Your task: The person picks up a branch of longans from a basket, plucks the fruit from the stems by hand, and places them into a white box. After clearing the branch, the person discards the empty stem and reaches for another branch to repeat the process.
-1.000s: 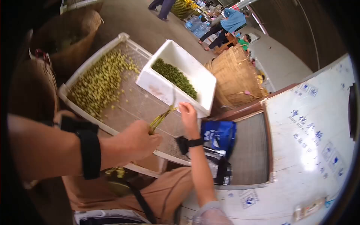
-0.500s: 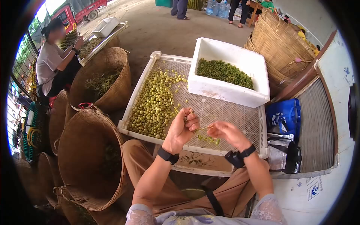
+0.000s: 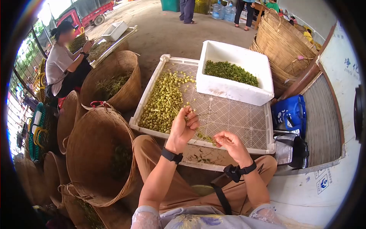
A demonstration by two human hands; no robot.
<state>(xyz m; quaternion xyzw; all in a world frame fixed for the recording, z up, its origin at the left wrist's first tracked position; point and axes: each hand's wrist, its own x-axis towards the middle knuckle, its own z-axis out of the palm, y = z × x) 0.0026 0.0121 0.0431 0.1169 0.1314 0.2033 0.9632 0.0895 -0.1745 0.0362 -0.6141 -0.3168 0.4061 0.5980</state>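
Above the near edge of a white mesh tray (image 3: 236,124), my left hand (image 3: 183,128) is closed around thin green stems that poke out past its fingers. Lower and to the right, my right hand (image 3: 231,144) pinches the end of a thin sprig (image 3: 205,136) with small green bits on it. The sprig stretches between both hands. Round yellow-green fruits (image 3: 162,99) cover the left side of the tray, just beyond my left hand. A white foam box (image 3: 228,93) sits on the tray's far right, with small dark green fruits (image 3: 230,73) inside.
Tall wicker baskets (image 3: 97,152) stand at the left, one holding stems (image 3: 110,84). Another person (image 3: 63,63) sits at a second tray, far left. More wicker baskets (image 3: 286,45) are stacked at back right. A blue bag (image 3: 291,114) and a silver-black bag (image 3: 288,150) lie right of the tray.
My right hand has moved down and away from my left, drawing the sprig out between them. My left hand stays closed. The whole view has shifted slightly.
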